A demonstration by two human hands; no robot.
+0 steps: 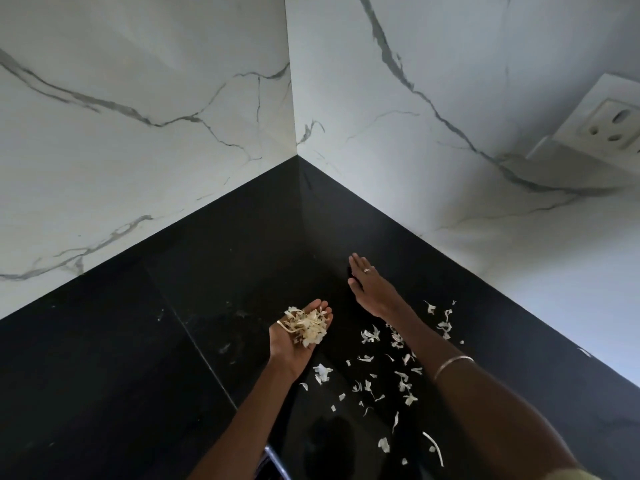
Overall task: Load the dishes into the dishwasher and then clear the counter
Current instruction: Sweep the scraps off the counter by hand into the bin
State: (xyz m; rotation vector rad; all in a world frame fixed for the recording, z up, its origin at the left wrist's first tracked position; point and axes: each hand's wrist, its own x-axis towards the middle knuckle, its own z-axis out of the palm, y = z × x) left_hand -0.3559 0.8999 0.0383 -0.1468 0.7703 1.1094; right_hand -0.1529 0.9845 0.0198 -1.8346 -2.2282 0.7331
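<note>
Fingers (358,263) of the right hand (369,289) lie straight and pressed together, edge-down on the black surface (104,375) near the corner, set to sweep. The left hand (299,336) is cupped palm-up, fingers loosely curved, carrying a heap of pale peelings (306,325). More scattered peel scraps (398,368) lie beneath the right forearm. Risks: a brisk sweep could flick light scraps past the cupped palm; tilting the full hand could spill the heap.
</note>
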